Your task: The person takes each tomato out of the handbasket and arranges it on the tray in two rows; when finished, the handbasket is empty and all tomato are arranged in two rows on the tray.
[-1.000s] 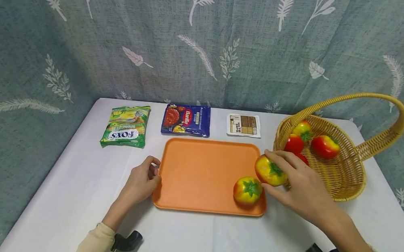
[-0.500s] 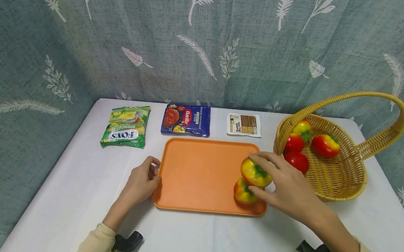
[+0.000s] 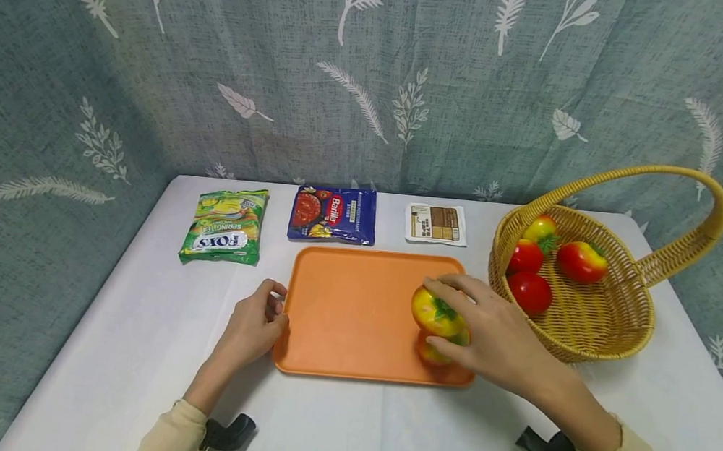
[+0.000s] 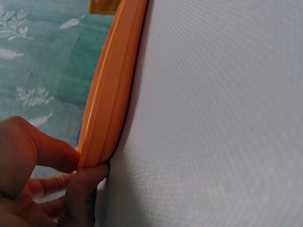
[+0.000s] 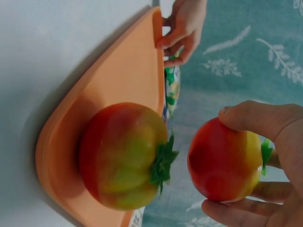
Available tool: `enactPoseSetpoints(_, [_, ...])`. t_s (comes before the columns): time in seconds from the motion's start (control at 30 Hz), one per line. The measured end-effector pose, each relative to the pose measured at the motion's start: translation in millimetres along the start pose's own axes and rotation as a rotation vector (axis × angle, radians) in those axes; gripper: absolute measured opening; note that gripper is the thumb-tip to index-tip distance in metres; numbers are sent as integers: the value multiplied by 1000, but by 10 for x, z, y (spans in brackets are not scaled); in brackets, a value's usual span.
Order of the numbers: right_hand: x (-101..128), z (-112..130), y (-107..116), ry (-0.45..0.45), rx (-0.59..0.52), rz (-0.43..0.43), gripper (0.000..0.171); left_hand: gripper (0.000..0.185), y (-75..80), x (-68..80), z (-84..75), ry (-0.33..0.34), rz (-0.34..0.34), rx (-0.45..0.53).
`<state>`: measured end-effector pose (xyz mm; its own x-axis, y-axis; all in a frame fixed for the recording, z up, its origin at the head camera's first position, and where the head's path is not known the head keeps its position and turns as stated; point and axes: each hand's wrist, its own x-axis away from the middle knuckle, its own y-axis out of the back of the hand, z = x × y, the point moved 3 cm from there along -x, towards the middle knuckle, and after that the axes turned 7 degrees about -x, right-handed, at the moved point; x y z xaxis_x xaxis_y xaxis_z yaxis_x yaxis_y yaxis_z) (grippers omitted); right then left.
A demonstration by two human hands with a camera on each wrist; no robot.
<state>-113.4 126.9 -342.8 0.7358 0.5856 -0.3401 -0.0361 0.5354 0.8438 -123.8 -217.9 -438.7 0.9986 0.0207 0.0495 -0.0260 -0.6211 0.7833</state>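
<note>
A: What has changed since a second ago?

B: The right hand (image 3: 495, 333), fingers curled round a yellow-red tomato (image 3: 434, 311), has carried it leftward from the basket (image 3: 613, 329) rim to mid-frame, above the orange tray (image 3: 353, 312). It now hides most of the second tomato (image 3: 433, 351) lying on the tray. The left hand (image 3: 253, 328) still pinches the tray's left edge.

A: And the count?

B: Two tomatoes at the tray, four in the basket at right. Three packets along the desk's (image 3: 381, 431) far edge: green Fox's (image 3: 225, 225), blue Barilla (image 3: 333, 213), a white one (image 3: 436, 223).
</note>
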Motion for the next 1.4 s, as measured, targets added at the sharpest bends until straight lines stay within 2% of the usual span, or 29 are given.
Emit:
enactPoseSetpoints(0.47, [-111,78,-145,77,-29,-7,68,34,3,-2,20,-7,-7,-10])
enactPoseSetpoints(0.97, [-227,185,-376,116,-36,58,67,35,-2,6,17,-13,-14,3])
enactPoseSetpoints(1.4, [-312,264,-597,60,-55,184,70,35,-2,6,-2,1,-13,4])
